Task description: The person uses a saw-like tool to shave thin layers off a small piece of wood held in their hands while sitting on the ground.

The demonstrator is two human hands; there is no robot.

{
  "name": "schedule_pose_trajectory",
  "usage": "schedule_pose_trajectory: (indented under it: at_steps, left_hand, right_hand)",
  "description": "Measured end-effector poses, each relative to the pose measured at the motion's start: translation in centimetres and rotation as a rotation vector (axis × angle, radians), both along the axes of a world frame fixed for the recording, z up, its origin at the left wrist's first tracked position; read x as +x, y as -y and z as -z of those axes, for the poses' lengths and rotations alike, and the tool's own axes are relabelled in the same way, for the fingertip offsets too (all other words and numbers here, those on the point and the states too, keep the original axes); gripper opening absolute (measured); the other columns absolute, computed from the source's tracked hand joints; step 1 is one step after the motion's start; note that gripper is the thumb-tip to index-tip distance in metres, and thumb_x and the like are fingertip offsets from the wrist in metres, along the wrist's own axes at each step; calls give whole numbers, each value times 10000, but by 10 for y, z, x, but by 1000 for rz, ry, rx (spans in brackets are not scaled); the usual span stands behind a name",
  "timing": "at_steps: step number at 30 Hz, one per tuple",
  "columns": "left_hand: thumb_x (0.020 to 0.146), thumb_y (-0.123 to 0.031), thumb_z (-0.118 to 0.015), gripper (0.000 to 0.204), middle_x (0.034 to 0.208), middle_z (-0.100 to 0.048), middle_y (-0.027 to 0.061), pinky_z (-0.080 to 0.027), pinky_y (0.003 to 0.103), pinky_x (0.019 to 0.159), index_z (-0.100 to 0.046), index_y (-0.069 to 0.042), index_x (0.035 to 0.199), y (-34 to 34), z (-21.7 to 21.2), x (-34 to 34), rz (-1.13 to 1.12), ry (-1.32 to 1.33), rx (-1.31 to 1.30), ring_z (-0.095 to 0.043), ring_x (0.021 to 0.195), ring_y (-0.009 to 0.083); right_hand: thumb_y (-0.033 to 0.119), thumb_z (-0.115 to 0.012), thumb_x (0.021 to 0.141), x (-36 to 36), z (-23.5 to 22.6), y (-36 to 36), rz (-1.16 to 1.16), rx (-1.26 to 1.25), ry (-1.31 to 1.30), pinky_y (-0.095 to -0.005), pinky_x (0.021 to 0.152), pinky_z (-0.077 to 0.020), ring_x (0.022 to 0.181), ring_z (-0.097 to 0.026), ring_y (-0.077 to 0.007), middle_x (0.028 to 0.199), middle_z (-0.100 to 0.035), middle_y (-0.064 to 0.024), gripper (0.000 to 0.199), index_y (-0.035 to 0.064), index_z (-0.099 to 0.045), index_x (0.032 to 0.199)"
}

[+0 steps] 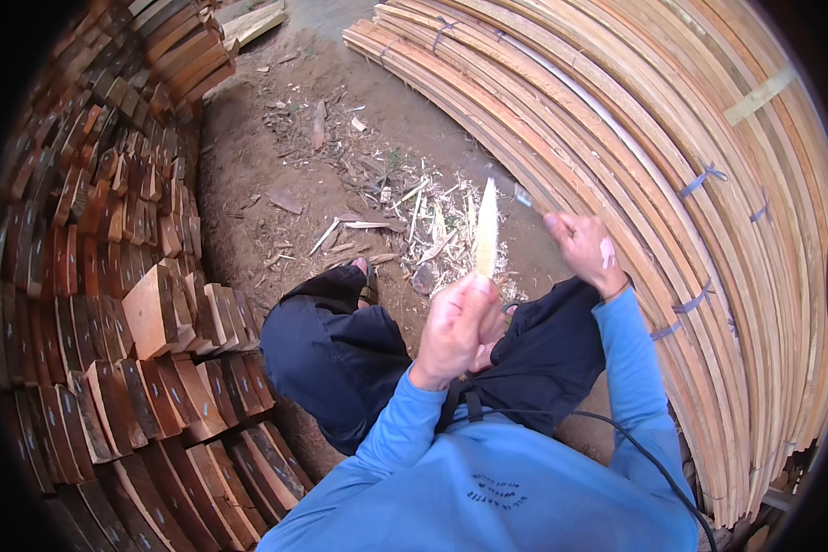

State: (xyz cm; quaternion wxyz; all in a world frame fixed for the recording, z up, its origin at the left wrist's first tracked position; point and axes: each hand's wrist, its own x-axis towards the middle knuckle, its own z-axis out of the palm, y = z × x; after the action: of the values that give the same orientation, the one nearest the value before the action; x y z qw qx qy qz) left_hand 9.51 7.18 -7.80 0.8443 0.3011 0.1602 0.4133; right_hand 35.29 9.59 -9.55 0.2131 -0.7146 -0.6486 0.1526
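On the strip of bare ground (248,230), between the timber stack (179,396) along its left edge and the bundled wooden strips (570,106) along its right, I see someone working low, knees apart in dark trousers (340,340). The left hand (453,327) is closed round the butt of a pale wood piece (486,235), holding it up between the knees, probably so the bare length stays clear of fingers and cloth. Its long axis runs away from the body, leaning slightly right, the narrow tip at the far end; how steeply it rises I cannot tell. The right hand (581,250) grips what looks like a knife (524,197), held off to the side, seemingly for elbow room; its blurred blade slants left past the tip, touching or not, I can't say. Shavings (442,230) litter the ground beyond.
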Motion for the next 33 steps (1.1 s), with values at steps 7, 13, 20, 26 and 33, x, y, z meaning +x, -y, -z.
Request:
schedule_pose_trajectory:
  at_steps: [7,13,20,26,33]
  left_hand:
    - [1116,-283,-411,359,577,-291,-61,-183,263,432,-417,-106,803,-17,24,-1,-130,-73,-127,-225,453,51]
    - [1117,-276,-400,362,573,-293,-54,-183,264,431,-418,-100,801,-20,30,4,-142,-147,-188,-224,446,55]
    - [1120,-292,-397,352,580,-293,-53,-201,267,449,-426,-96,829,-8,15,-1,-48,-20,-182,-236,466,60]
    - [1116,-263,-398,347,580,-300,-56,-195,264,445,-413,-107,807,-23,15,-12,-165,-42,-117,-231,466,53]
    - [1121,-302,-391,364,578,-305,-54,-196,265,441,-419,-111,812,-22,28,-5,-167,-60,-208,-231,459,56]
  right_hand:
    - [487,-513,1042,12,0,8,91,1,-7,-458,541,-380,519,-468,-366,571,-465,-220,634,-27,-566,674]
    - [439,-565,1017,-31,-35,39,-180,-134,-94,-444,524,-381,504,-447,-375,562,-456,-214,537,-2,-582,713]
    - [463,-556,1011,-13,3,17,-45,-50,89,-478,554,-414,565,-536,-437,605,-526,-245,562,0,-605,697]
    - [481,-505,1039,-8,7,13,132,-28,-4,-478,580,-403,576,-505,-411,615,-490,-248,623,-20,-565,673]
    - [406,-558,1024,-47,-27,35,-159,-83,-121,-457,511,-378,515,-494,-405,580,-476,-233,509,5,-569,711]
